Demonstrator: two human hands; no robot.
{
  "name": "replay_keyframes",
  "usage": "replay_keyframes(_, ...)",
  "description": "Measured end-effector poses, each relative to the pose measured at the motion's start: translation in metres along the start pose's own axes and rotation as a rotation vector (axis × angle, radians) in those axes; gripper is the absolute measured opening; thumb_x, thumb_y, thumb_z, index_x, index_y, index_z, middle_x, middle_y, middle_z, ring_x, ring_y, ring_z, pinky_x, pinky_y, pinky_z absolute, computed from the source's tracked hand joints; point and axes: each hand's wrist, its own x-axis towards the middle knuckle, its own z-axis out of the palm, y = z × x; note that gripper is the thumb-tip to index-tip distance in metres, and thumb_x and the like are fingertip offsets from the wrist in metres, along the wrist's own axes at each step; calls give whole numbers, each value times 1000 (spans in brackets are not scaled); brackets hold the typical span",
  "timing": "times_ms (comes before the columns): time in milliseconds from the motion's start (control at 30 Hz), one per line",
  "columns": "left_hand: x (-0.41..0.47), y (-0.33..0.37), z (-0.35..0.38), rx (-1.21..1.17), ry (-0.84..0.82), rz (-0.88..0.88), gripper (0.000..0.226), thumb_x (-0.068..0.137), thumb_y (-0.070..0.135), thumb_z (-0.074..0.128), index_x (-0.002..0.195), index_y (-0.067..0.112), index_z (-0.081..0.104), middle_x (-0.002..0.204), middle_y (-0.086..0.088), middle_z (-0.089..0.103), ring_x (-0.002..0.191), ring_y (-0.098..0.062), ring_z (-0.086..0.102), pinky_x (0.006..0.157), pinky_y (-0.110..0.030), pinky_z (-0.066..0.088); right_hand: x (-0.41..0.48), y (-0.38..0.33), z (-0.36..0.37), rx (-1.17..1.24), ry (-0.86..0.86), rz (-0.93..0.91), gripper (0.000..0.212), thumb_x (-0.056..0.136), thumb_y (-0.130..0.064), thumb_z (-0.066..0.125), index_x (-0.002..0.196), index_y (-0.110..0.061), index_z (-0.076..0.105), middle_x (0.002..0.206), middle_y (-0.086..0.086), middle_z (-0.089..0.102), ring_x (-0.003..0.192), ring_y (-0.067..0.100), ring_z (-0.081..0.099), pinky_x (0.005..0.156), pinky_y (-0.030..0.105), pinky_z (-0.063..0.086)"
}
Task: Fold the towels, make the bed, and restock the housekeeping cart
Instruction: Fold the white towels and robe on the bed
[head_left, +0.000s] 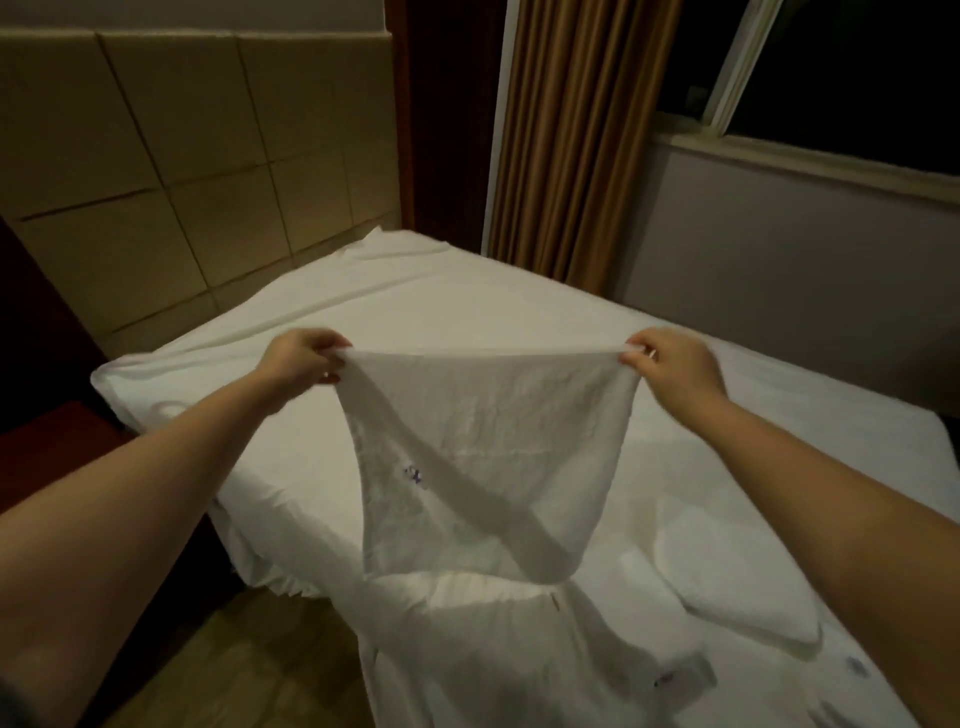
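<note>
I hold a white towel (488, 431) stretched out in the air above the bed (441, 306). My left hand (304, 358) pinches its upper left corner and my right hand (670, 364) pinches its upper right corner. The towel hangs down between them with a fold running diagonally across it and a small blue mark on its left part. A folded white towel (727, 582) lies on the sheet at the lower right. More loose white linen (519, 649) is bunched on the bed's near end below the hanging towel.
A padded beige headboard (171, 171) lines the wall at the left. Brown curtains (576, 140) hang beside a dark window (831, 57) at the back right. Wooden floor (234, 660) shows at the lower left beside the bed.
</note>
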Motion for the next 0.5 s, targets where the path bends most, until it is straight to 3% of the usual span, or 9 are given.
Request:
replay_keyframes(100, 40, 2, 12, 87, 56, -20, 30, 80, -21, 48, 97, -4, 66, 92, -17, 59, 92, -39, 59, 68, -30, 56, 43, -3, 19, -29, -106, 115, 20, 94, -22, 52, 92, -8, 67, 96, 13, 67, 84, 28, 59, 70, 32, 42)
replay_keyframes(200, 78, 17, 13, 169, 197, 78, 34, 79, -18, 48, 103, -2, 68, 96, -17, 63, 95, -32, 58, 87, -38, 50, 79, -17, 20, 27, -18, 173, 25, 99, -21, 43, 98, -2, 60, 94, 9, 59, 82, 27, 52, 68, 32, 37)
replay_keyframes(333, 99, 36, 0, 114, 315, 256, 33, 82, -17, 49, 107, -4, 67, 95, -12, 60, 87, -21, 53, 74, -21, 45, 95, -27, 5, 78, 171, 41, 25, 102, -18, 37, 101, -3, 58, 98, 10, 52, 86, 24, 46, 65, 23, 22)
replay_keyframes(500, 77, 11, 7, 171, 204, 278, 38, 80, -21, 48, 101, 3, 68, 94, -10, 60, 87, -21, 53, 77, -28, 44, 63, 7, 30, 66, 110, 3, 24, 103, -19, 36, 99, -8, 57, 95, 3, 48, 83, 18, 42, 69, 22, 25)
